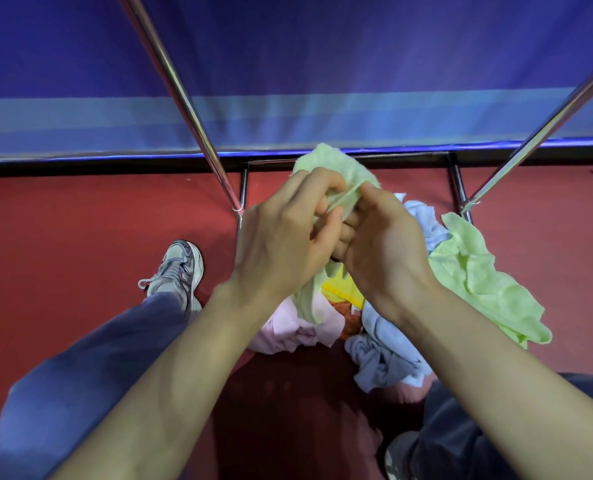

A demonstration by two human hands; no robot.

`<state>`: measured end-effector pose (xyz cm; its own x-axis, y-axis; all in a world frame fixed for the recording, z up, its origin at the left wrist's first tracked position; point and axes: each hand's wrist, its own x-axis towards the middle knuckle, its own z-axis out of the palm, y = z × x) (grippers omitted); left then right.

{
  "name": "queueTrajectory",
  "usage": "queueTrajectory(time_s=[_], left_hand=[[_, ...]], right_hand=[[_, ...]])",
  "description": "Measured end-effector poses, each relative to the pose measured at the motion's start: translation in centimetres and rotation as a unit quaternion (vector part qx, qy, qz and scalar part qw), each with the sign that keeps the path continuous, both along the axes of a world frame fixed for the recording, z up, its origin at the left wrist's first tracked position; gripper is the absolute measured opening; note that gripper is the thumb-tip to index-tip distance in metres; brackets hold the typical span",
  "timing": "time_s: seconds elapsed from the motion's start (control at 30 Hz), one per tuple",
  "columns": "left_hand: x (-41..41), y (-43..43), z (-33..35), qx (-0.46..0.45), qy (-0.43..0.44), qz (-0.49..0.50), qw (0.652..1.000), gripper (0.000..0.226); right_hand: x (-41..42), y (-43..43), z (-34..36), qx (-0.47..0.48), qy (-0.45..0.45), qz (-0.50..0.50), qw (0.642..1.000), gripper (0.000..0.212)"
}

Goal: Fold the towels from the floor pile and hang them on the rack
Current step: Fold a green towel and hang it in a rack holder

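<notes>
The matte red floor (80, 209) carries a loose pile. A crumpled pink cloth towel (288, 327) lies below the fingers (317, 183), a rumpled pale blue towel (381, 344) lies below and right of them, and a light green terry towel (478, 271) lies farther right. A grey laced sneaker (177, 268) stands to their left.

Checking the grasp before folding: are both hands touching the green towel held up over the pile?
Touching. The head view shows the left hand and right hand both pinching the held green towel along its edge, fingers curled on the fabric.
</notes>
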<state>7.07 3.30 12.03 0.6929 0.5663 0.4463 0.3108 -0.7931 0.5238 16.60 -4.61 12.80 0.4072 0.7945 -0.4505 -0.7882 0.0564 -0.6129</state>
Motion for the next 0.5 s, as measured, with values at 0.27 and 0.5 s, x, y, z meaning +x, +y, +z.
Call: queueTrajectory(time_s=[0.27, 0.5], left_hand=[[-0.15, -0.48, 0.24, -0.001, 0.017, -0.008, 1.000, 0.030], [-0.18, -0.47, 0.00, -0.041, 0.050, -0.012, 0.998, 0.036]], right_hand=[[0.32, -0.12, 0.56, 0.053, 0.033, -0.031, 0.998, 0.038], [0.62, -0.03, 0.58, 0.069, 0.039, -0.044, 0.996, 0.018]])
